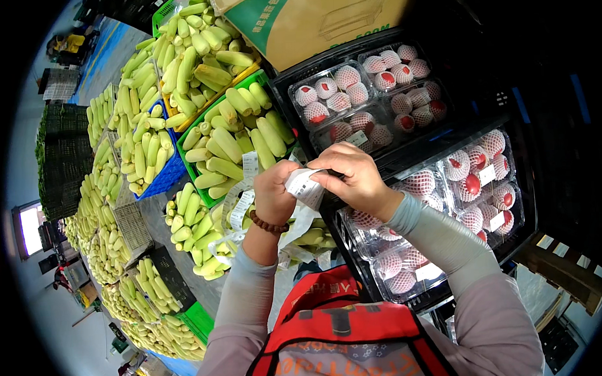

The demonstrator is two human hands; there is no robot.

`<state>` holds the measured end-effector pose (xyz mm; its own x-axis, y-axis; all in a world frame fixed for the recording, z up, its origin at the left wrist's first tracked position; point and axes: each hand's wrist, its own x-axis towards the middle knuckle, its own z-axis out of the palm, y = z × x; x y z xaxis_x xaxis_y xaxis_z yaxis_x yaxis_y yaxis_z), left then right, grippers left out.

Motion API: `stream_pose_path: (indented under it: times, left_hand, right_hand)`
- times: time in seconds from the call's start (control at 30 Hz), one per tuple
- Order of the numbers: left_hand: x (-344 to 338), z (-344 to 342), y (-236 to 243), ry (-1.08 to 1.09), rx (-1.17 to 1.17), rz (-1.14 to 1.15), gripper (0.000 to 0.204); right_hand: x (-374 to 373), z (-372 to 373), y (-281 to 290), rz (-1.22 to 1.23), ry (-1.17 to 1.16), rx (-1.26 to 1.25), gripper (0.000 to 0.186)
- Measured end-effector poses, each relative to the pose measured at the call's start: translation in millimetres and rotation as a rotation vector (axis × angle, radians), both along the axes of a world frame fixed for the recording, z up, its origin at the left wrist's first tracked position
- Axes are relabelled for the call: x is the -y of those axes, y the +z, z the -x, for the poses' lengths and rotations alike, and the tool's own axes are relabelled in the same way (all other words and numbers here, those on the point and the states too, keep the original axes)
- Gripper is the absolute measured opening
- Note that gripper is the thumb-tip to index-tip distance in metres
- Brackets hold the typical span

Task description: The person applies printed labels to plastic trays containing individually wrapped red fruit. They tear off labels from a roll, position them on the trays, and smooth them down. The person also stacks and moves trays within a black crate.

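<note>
White label strip (305,187) | our left hand (275,191) and right hand (357,176): grip pinched on it, we judge, to steady it

Cardboard box (302,45) carries white and green lettering (268,11), apron (378,314) orange print (412,360), label strip (305,188) dark print (302,186), fruit packs (470,184) white stickers (487,174).
</note>
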<state>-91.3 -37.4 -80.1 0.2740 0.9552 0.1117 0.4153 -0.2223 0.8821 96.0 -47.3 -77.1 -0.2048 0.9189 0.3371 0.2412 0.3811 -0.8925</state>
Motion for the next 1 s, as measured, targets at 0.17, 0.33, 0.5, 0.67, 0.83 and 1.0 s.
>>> stream_pose_path:
  times: [0.17,0.33,0.5,0.67,0.83,1.0]
  left_hand:
    - [-1.3,12.0,-14.4,-0.070,-0.016,0.195,0.010]
    - [13.3,32.7,-17.4,-0.123,0.545,0.628,0.046]
    - [34.6,53.2,-47.0,0.057,0.498,0.640,0.058]
    - [95.3,88.1,-91.7,0.247,0.279,0.836,0.047]
    - [213.9,160.1,-140.8,0.181,-0.092,0.910,0.039]
    - [297.7,213.2,-160.2,0.435,-0.159,1.145,0.033]
  right_hand:
    - [-1.4,11.1,-6.9,-0.053,-0.072,-0.052,0.014]
    - [-1.3,28.2,-16.0,0.386,-0.004,-0.267,0.011]
    - [-40.7,28.0,-53.6,0.633,-0.015,-0.135,0.012]
    - [-111.4,-38.9,-189.1,0.557,-0.072,0.640,0.038]
    - [-117.6,-51.8,-259.1,0.592,-0.059,0.946,0.041]
    - [-133.4,-66.4,-269.4,0.776,-0.154,0.844,0.049]
